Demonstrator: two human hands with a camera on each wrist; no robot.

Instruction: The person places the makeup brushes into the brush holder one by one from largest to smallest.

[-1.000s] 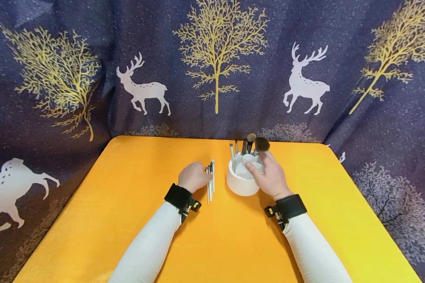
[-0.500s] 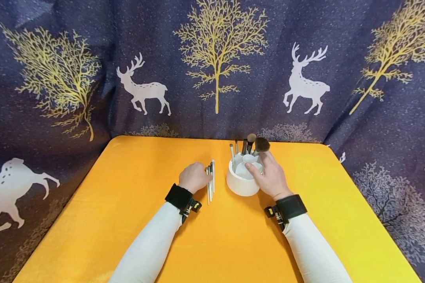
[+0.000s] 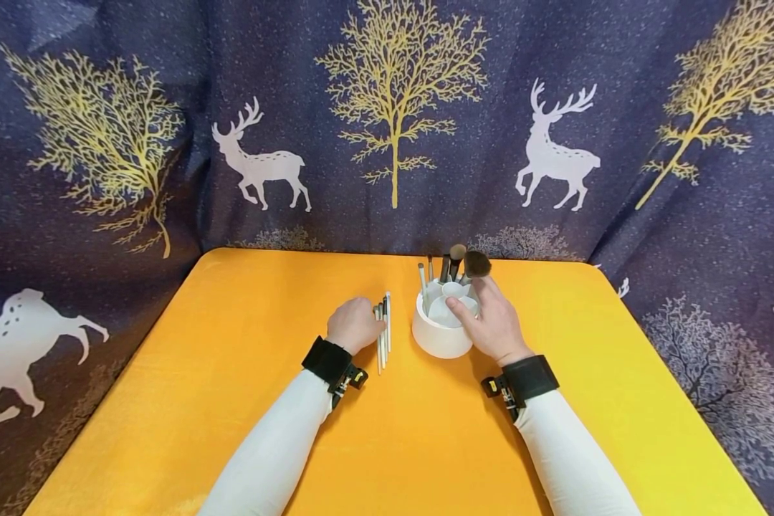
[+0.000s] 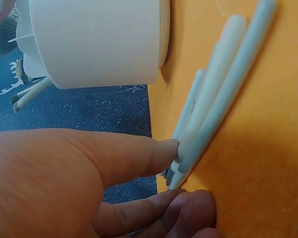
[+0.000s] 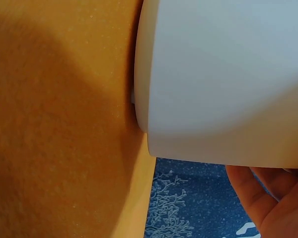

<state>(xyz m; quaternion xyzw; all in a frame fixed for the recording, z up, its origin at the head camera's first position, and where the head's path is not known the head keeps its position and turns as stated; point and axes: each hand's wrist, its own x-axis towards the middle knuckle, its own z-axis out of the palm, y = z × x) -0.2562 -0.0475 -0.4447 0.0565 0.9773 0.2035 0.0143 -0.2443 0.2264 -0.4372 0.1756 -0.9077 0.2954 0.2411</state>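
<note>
On the counter (image 3: 387, 444), left of the holder (image 3: 441, 340), brushes (image 4: 213, 84) lie lengthwise away from the person, nearer the left hand (image 3: 353, 325), which pinches them; right hand (image 3: 498, 321) grips the holder's side.

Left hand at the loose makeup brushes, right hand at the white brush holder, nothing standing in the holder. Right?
The "nothing" is wrong: the head view shows makeup brushes standing in the white brush holder. The left hand is at the loose brushes and the right hand at the holder, as stated.
</note>
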